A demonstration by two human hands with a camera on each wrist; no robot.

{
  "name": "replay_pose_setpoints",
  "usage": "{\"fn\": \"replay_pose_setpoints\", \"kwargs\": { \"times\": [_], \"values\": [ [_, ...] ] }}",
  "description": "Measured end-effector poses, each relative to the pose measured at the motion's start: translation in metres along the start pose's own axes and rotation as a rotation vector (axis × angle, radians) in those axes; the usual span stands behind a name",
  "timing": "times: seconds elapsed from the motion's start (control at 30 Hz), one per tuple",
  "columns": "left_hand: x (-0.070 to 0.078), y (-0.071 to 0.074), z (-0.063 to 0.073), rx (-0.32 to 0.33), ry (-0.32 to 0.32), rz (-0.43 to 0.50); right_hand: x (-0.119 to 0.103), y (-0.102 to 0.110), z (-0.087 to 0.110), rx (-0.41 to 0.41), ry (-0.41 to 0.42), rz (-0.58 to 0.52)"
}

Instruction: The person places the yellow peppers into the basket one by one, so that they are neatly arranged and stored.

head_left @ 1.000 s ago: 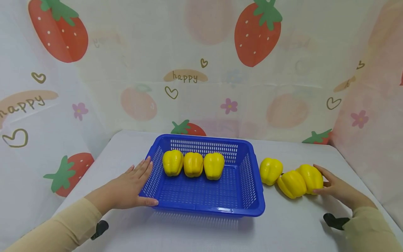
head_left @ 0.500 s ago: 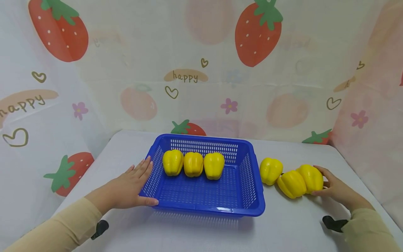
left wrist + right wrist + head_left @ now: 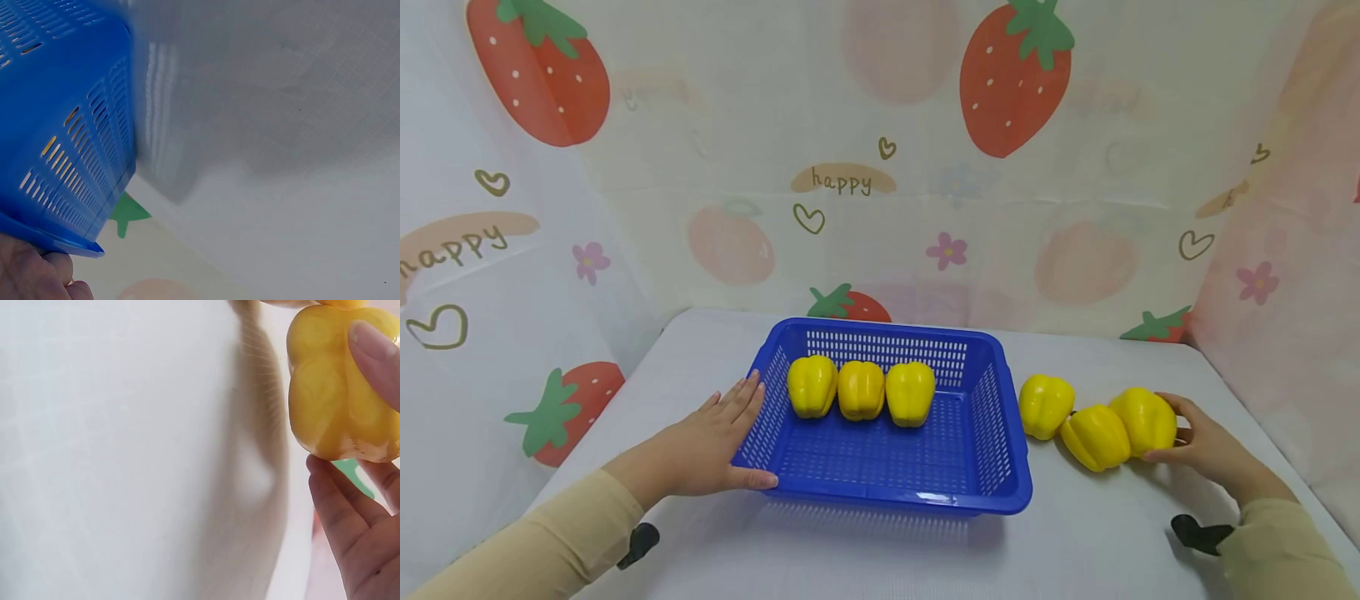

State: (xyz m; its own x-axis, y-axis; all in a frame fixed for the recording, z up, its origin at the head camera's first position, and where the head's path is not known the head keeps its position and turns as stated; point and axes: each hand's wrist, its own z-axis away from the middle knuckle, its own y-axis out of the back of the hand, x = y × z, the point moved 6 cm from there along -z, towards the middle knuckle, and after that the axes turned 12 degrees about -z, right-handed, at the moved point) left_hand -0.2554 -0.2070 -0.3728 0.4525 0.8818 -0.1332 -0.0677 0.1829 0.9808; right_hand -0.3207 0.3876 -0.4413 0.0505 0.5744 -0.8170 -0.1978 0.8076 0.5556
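My left hand (image 3: 715, 450) lay straight-fingered against the basket (image 3: 895, 497) at its left rim, my right hand (image 3: 1213, 450) gripped the rightmost pepper (image 3: 1141, 422), table (image 3: 1090, 533) stretched beyond to its right edge

Left fingers (image 3: 744, 403) straight, right fingers (image 3: 1183, 407) curved.

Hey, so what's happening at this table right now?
A person is handling yellow peppers. Their right hand holds the rightmost pepper between thumb and fingers, while their left hand rests on the left side of a blue basket. Three peppers sit in a row inside it, and two more peppers lie on the table to its right.
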Motion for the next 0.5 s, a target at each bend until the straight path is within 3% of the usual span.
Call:
{"fn": "replay_pose_setpoints", "kwargs": {
  "times": [0.5],
  "values": [
    [-0.001, -0.002, -0.001, 0.008, 0.004, 0.001, -0.021, 0.018, 0.008, 0.010, 0.082, 0.049]
  ]
}}
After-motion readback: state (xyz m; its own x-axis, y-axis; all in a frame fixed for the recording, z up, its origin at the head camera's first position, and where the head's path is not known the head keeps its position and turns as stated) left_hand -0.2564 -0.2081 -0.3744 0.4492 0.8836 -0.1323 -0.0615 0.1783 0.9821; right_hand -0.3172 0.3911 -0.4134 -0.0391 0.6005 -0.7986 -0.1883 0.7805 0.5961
